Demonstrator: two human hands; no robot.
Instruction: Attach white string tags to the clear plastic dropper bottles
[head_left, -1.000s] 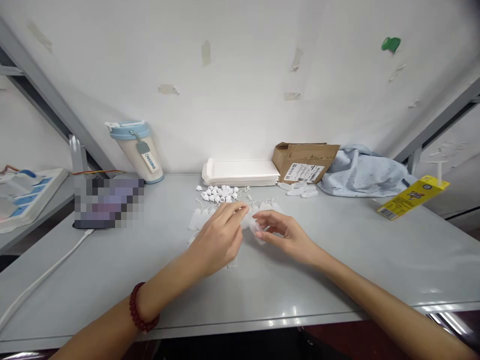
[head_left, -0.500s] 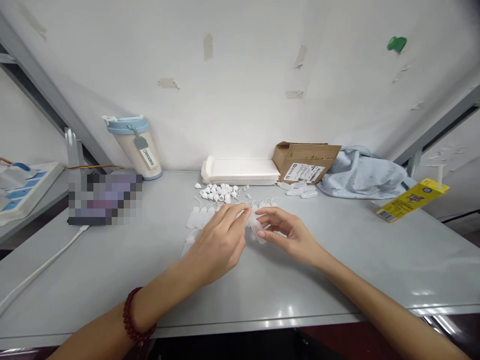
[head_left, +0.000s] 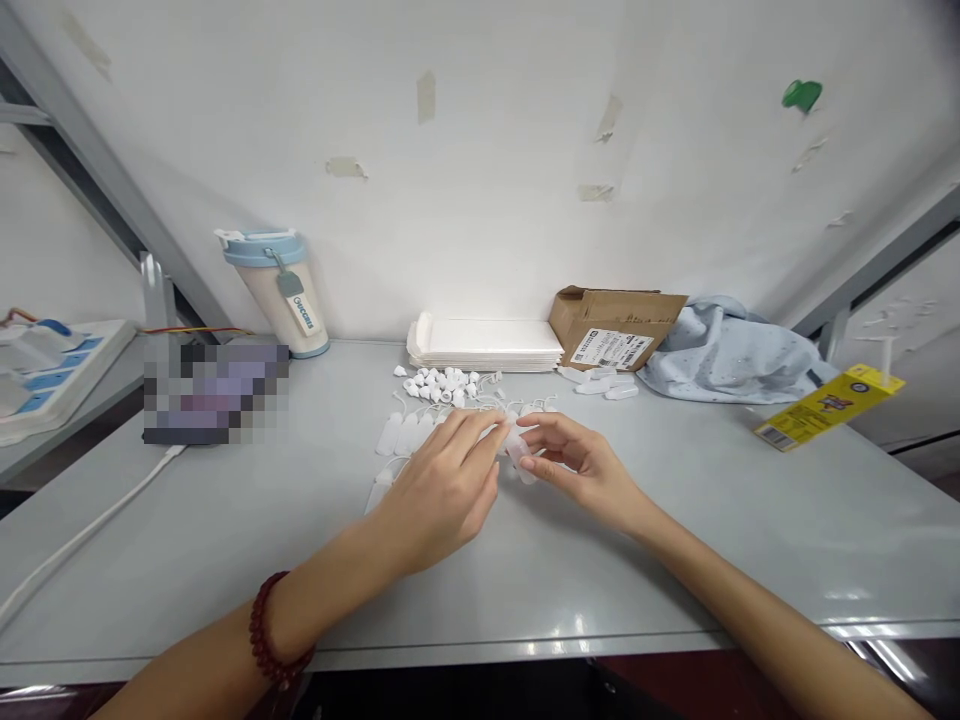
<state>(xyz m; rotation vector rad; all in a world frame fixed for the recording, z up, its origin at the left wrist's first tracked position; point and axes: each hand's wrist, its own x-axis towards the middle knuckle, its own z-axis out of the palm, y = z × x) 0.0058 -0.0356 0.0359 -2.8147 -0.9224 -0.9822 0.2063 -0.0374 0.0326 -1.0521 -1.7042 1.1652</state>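
Between my two hands is a small translucent plastic bottle (head_left: 520, 452), tilted, its lower end free. My right hand (head_left: 574, 455) grips its body between thumb and fingers. The fingers of my left hand (head_left: 446, 475) are pinched at its upper end, over the cap, which they mostly hide. Behind the hands lies a pile of loose white caps (head_left: 442, 382). Several similar flat bottles (head_left: 390, 433) with looped white strings lie in a row left of and behind the fingers. One more bottle (head_left: 379, 488) is partly covered by my left hand.
At the back are stacked white trays (head_left: 487, 340), an opened cardboard box (head_left: 615, 335), loose clear bottles (head_left: 600, 382) and a light-blue cloth (head_left: 727, 355). A yellow drink carton (head_left: 829, 408) stands right; a tumbler (head_left: 274, 290), a phone (head_left: 217, 395) and a white cable (head_left: 90, 535) are left.
The view has shifted slightly, so everything sits a little farther right. Both hands keep their hold at the bottle, with only small finger movement.
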